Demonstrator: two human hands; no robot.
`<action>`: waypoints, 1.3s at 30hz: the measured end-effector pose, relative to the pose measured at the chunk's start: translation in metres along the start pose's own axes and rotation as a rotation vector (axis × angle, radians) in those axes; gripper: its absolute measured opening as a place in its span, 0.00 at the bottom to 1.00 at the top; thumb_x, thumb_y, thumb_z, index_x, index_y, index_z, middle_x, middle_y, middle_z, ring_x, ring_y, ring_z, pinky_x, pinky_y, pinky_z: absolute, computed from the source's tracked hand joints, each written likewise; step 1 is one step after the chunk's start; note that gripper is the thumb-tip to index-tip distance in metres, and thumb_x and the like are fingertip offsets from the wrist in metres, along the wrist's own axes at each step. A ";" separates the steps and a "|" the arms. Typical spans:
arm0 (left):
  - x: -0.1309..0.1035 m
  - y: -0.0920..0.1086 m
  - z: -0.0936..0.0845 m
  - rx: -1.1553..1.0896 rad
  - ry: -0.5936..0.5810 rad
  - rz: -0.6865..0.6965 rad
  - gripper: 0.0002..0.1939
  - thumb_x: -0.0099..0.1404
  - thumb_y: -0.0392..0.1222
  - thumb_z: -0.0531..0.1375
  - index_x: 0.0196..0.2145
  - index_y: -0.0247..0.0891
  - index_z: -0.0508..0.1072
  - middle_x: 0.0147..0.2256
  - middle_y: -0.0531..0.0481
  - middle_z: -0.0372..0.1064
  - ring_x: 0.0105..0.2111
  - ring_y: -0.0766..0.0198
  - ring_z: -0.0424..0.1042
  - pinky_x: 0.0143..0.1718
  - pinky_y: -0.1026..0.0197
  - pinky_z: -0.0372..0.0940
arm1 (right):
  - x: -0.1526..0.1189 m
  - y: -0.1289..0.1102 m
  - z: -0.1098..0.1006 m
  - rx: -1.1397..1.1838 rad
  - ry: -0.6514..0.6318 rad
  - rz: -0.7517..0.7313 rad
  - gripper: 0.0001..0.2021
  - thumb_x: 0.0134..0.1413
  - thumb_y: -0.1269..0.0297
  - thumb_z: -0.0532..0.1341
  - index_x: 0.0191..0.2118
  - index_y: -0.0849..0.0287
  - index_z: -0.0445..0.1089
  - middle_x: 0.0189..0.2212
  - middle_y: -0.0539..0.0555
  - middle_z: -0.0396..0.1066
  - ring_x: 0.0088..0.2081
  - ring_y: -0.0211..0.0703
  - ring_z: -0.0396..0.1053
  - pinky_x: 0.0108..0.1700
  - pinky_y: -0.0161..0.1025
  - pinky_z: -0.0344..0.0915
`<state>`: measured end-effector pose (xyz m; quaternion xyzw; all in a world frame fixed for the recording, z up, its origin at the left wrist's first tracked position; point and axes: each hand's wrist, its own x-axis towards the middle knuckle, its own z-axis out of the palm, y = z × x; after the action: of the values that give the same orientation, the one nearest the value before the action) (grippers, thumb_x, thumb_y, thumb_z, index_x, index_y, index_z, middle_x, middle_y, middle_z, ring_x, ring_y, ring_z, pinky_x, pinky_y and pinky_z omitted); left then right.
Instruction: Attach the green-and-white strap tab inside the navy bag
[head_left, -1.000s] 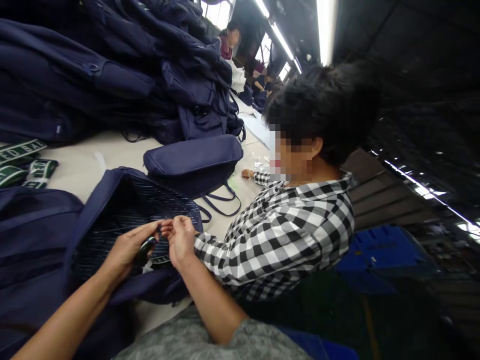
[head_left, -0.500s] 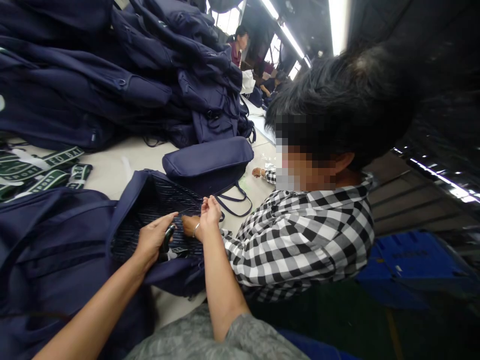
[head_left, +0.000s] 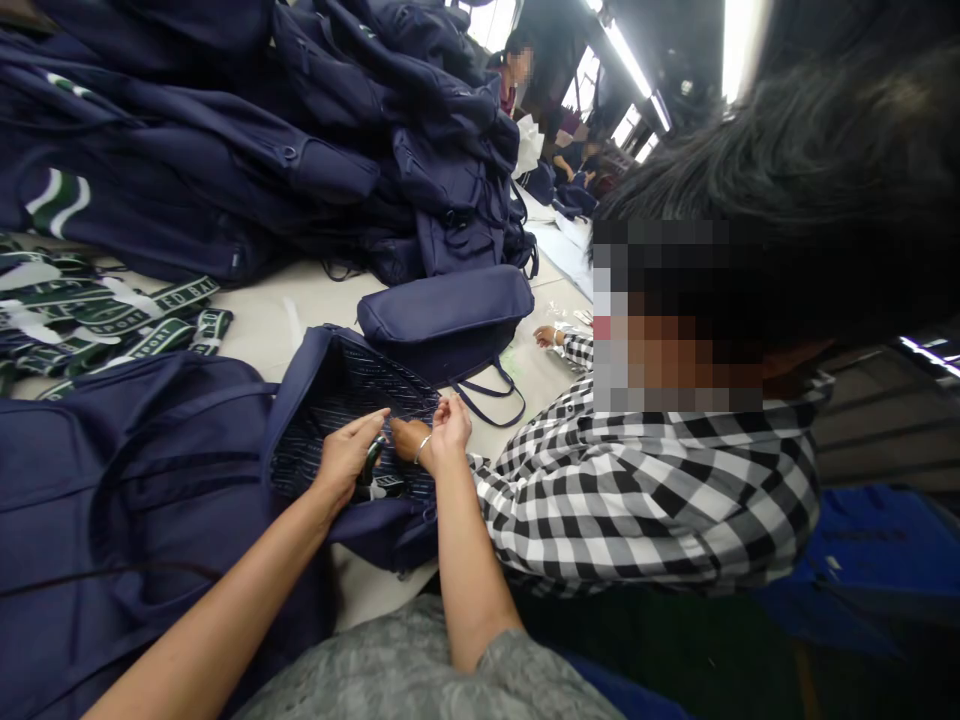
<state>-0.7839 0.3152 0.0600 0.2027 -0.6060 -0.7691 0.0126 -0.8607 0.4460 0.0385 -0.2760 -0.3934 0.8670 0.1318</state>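
Over the open mouth of a navy bag (head_left: 300,400), whose dark lining with pale dashed stripes shows, a person works with both bare hands. The left hand (head_left: 349,455) is closed round a small dark object (head_left: 371,458), gripped against the palm with its thumb and forefinger reaching forward; exactly what the object is cannot be told. The right hand (head_left: 450,425) is raised at the bag's right side, its fingers curled and close-set; whether the tips pinch anything fine cannot be told. Between the two, a co-worker's hand (head_left: 411,440) with a silvery bracelet reaches over the lining, and the same co-worker, in a black-and-white checked shirt (head_left: 630,490), leans in from the right, the other hand (head_left: 546,337) low over the table (head_left: 262,310). Below the left hand, a dark band with white lettering (head_left: 384,485) lies at the bag's near edge. Just behind the open bag sits a closed navy bag (head_left: 446,310), its thin strap (head_left: 495,415) looping onto the table. Another navy bag (head_left: 150,470) lies to the left, with green-and-white lettered straps (head_left: 142,315) heaped beyond it, and a high pile of navy bags (head_left: 300,150) fills the far side.
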 end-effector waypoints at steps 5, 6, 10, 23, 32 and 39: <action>0.001 -0.003 -0.001 0.002 0.017 -0.029 0.31 0.46 0.57 0.68 0.44 0.36 0.79 0.26 0.52 0.70 0.21 0.67 0.62 0.18 0.65 0.61 | -0.003 -0.004 -0.002 0.003 0.047 -0.010 0.06 0.55 0.67 0.63 0.32 0.61 0.65 0.18 0.43 0.63 0.18 0.28 0.59 0.21 0.25 0.61; 0.001 -0.004 -0.001 0.000 0.033 -0.039 0.30 0.45 0.57 0.68 0.43 0.35 0.79 0.26 0.52 0.70 0.21 0.67 0.63 0.19 0.65 0.61 | -0.004 -0.005 -0.002 0.007 0.060 -0.017 0.06 0.55 0.66 0.63 0.32 0.60 0.65 0.18 0.42 0.62 0.18 0.28 0.58 0.20 0.25 0.59; 0.005 -0.010 -0.005 -0.003 0.145 -0.085 0.28 0.44 0.54 0.67 0.40 0.31 0.79 0.24 0.51 0.69 0.21 0.67 0.63 0.19 0.65 0.61 | -0.007 -0.008 -0.003 0.012 0.084 -0.030 0.07 0.56 0.64 0.62 0.32 0.60 0.65 0.16 0.40 0.57 0.16 0.27 0.52 0.17 0.24 0.52; 0.006 -0.011 -0.007 0.051 0.111 -0.124 0.24 0.45 0.55 0.65 0.34 0.33 0.78 0.19 0.52 0.68 0.17 0.66 0.63 0.16 0.66 0.56 | -0.008 0.001 -0.001 -0.028 0.048 -0.012 0.06 0.55 0.65 0.61 0.32 0.61 0.65 0.15 0.40 0.56 0.15 0.26 0.50 0.17 0.25 0.47; 0.011 -0.016 -0.007 0.076 0.081 -0.138 0.24 0.47 0.55 0.66 0.36 0.33 0.78 0.20 0.52 0.69 0.19 0.65 0.63 0.18 0.66 0.56 | 0.002 0.006 0.000 -0.025 -0.004 0.015 0.04 0.53 0.68 0.61 0.34 0.63 0.69 0.16 0.42 0.61 0.15 0.26 0.53 0.17 0.23 0.48; 0.010 -0.016 -0.007 0.073 0.086 -0.141 0.23 0.46 0.55 0.66 0.35 0.35 0.77 0.19 0.52 0.69 0.18 0.65 0.63 0.18 0.65 0.55 | 0.007 0.012 0.000 0.002 -0.002 0.030 0.03 0.53 0.69 0.62 0.32 0.64 0.68 0.18 0.45 0.66 0.18 0.27 0.60 0.21 0.24 0.58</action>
<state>-0.7873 0.3097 0.0411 0.2781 -0.6166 -0.7362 -0.0230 -0.8661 0.4410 0.0267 -0.2810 -0.3884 0.8695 0.1187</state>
